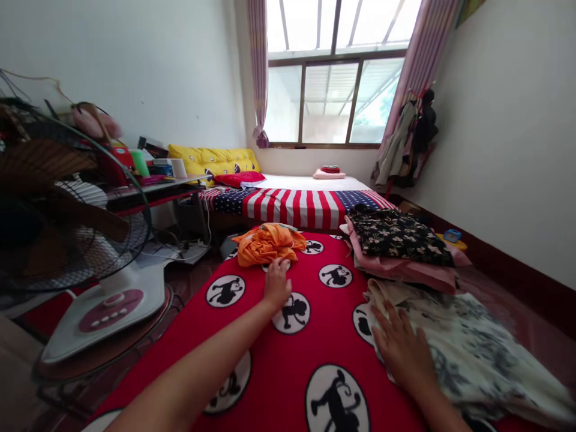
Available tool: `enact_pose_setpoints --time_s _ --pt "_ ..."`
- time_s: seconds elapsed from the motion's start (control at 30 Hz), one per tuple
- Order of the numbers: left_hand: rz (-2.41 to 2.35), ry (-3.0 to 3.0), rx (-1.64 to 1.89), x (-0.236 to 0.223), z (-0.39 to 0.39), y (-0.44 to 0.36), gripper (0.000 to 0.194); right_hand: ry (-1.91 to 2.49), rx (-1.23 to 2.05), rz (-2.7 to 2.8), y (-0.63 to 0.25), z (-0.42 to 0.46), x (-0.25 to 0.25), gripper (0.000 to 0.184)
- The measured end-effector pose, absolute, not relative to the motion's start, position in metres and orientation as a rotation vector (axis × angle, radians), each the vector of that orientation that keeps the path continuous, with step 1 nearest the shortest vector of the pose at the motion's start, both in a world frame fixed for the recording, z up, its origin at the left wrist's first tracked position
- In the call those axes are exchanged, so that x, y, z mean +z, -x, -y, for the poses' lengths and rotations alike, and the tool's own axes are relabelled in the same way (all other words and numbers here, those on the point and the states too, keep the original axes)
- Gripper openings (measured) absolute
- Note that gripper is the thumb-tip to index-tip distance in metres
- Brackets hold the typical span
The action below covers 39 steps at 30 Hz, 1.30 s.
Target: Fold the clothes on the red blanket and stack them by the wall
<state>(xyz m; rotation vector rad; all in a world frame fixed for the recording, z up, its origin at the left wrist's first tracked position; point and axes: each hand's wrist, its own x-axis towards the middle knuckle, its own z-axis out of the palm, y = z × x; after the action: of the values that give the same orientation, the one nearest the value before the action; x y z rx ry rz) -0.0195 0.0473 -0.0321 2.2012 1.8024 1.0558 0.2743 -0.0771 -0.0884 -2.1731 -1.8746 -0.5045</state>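
My left hand (276, 283) rests on a red cover (265, 372) printed with black cartoon figures in white ovals, its fingertips at the lower edge of a crumpled orange cloth (267, 244). My right hand (400, 348) lies flat on a white garment with a grey floral print (472, 354), and neither hand grips anything. Just beyond it is a folded stack of clothes (398, 252), with black floral fabric on top of pink.
A black-caged electric fan (76, 222) with a white base (108, 315) stands at the left. Ahead is a bed with a stars-and-stripes cover (292, 207), pillows and a window behind it. Clothes hang at the right wall, above a dark skirting board.
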Motion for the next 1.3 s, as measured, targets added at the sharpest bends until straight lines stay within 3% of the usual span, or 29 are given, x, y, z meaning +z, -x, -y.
enact_pose_setpoints --time_s 0.07,0.23,0.3,0.43,0.5,0.63,0.73,0.83,0.93,1.03,1.17,1.3 --pt "-1.956 -2.189 1.035 -0.014 -0.09 0.059 0.069 2.148 -0.555 1.867 -0.274 0.077 -0.091 0.05" --pt "-2.135 -2.281 0.593 0.003 -0.145 0.108 0.098 2.177 -0.551 1.835 -0.27 0.077 -0.09 0.049" --pt "-2.105 -2.254 0.537 0.001 -0.15 0.109 0.093 2.195 -0.511 1.831 -0.269 0.077 -0.087 0.048" --pt "-2.019 -2.249 0.505 0.004 -0.14 0.09 0.058 2.218 -0.443 1.834 -0.267 0.079 -0.081 0.048" --pt "-1.954 -2.268 0.528 0.011 -0.12 0.076 0.048 2.228 -0.41 1.832 -0.267 0.08 -0.078 0.048" --pt "-1.626 -2.425 0.636 0.023 -0.034 0.059 0.051 2.212 -0.388 1.811 -0.264 0.084 -0.072 0.046" --pt "-1.241 -2.453 0.423 0.019 0.052 0.067 0.035 2.17 -0.415 1.775 -0.261 0.089 -0.066 0.045" --pt "-1.055 -2.3 0.247 0.003 0.121 0.091 0.034 2.123 -0.492 1.701 -0.259 0.094 -0.061 0.041" --pt "-1.082 -2.133 0.389 -0.018 0.162 0.121 0.034 2.061 -0.54 1.698 -0.258 0.099 -0.06 0.037" --pt "-1.14 -1.932 0.644 -0.04 0.185 0.145 0.015 1.987 -0.526 1.663 -0.249 0.103 -0.06 0.035" --pt "-1.099 -1.716 0.876 -0.062 0.2 0.155 0.049 1.716 -0.322 1.499 -0.205 0.102 -0.049 0.035" --pt "-1.13 -1.663 0.988 -0.072 0.201 0.147 0.057 1.405 0.106 1.548 -0.136 0.1 -0.03 0.051"
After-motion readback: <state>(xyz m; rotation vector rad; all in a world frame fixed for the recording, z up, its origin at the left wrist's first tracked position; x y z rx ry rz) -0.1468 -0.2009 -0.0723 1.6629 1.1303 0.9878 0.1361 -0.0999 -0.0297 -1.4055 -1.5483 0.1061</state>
